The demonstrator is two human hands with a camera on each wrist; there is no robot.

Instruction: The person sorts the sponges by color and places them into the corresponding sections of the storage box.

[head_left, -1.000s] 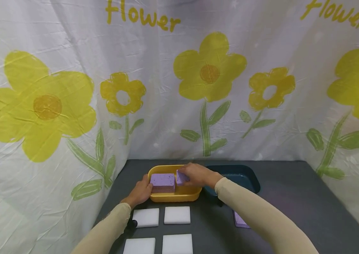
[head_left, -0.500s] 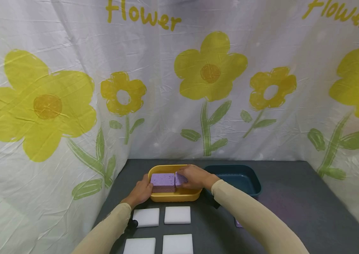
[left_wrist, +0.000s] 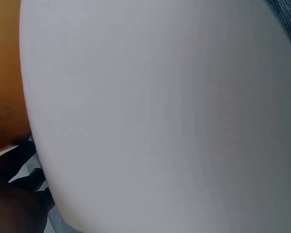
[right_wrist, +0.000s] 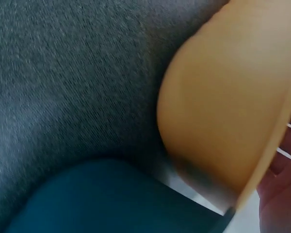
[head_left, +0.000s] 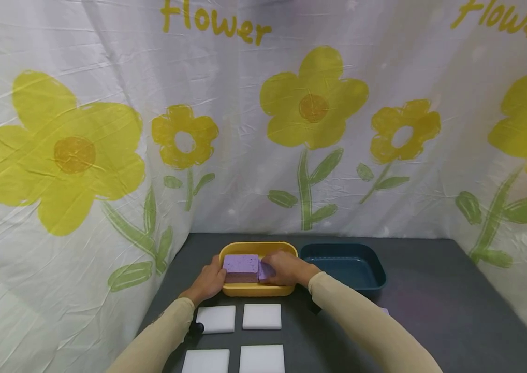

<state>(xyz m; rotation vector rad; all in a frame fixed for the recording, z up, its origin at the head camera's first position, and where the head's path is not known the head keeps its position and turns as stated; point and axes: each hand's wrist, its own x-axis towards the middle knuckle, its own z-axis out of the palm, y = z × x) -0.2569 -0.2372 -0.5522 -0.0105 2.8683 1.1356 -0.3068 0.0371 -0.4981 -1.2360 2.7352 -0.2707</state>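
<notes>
In the head view my left hand (head_left: 209,281) holds the left end of a yellow tray (head_left: 259,291), its thumb at the rim near the front-left corner. Inside, a purple block like a sponge (head_left: 241,265), with a darker front side, sits at the left. My right hand (head_left: 284,268) reaches into the tray and grips a second purple sponge (head_left: 265,271) right beside the first; its right part is hidden under the fingers. The tray's outer wall (right_wrist: 223,97) shows in the right wrist view, with part of the right hand (right_wrist: 281,194) beyond its rim.
A dark blue tray (head_left: 345,264) stands close to the yellow one on the right. Several white blocks (head_left: 261,316) lie in front in rows; one white block (left_wrist: 150,116) fills the left wrist view. Behind the right sleeve (head_left: 361,321) shows a bit of something purple (head_left: 385,311).
My right hand has lowered the second sponge deeper into the yellow tray, down beside the first. The left hand has stayed at the tray's left end. The head view has shifted slightly.
</notes>
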